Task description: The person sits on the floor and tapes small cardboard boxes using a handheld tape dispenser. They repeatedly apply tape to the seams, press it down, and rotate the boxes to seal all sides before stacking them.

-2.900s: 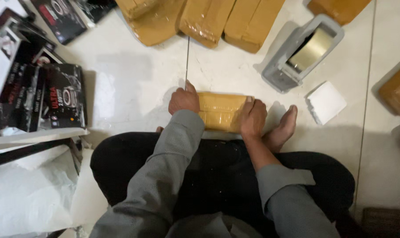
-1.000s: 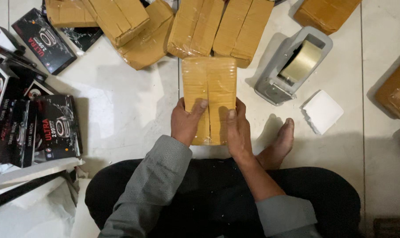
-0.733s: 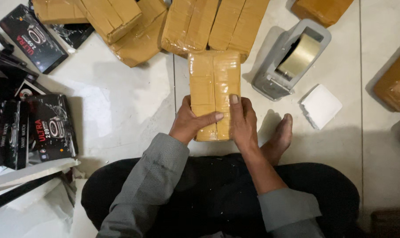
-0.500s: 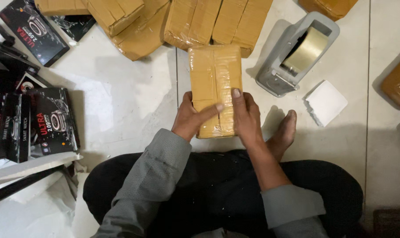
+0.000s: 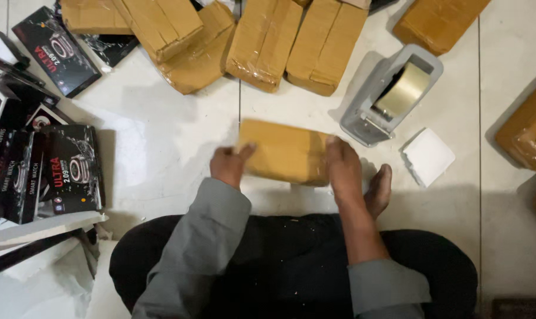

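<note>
Parcel [image 5: 286, 151] — the tan, tape-wrapped one — sits crosswise on the white tile floor [image 5: 161, 159] just in front of my crossed legs, and from the head camera I see it held at both ends: my left hand [image 5: 229, 165] curled onto its left edge, thumb up on the top face, my right hand [image 5: 342, 165] wrapped over its right end. Both hands are closed on it, though the picture is blurred there, so I cannot say how firm the hold is. Just right of the parcel stands the grey tape dispenser [image 5: 392, 97], with a small white pad [image 5: 427, 156] beyond that, and my bare foot [image 5: 379, 190] lies at the parcel's lower right corner. Risk, as I judge it: the glossy wrap could slide under my fingers, dropping a corner onto my toes, or a careless swing right could knock the dispenser over. Past the parcel's far edge lie more wrapped parcels [image 5: 297, 41] — near enough to muddle with mine; black watch boxes [image 5: 67, 171] lie well left.
</note>
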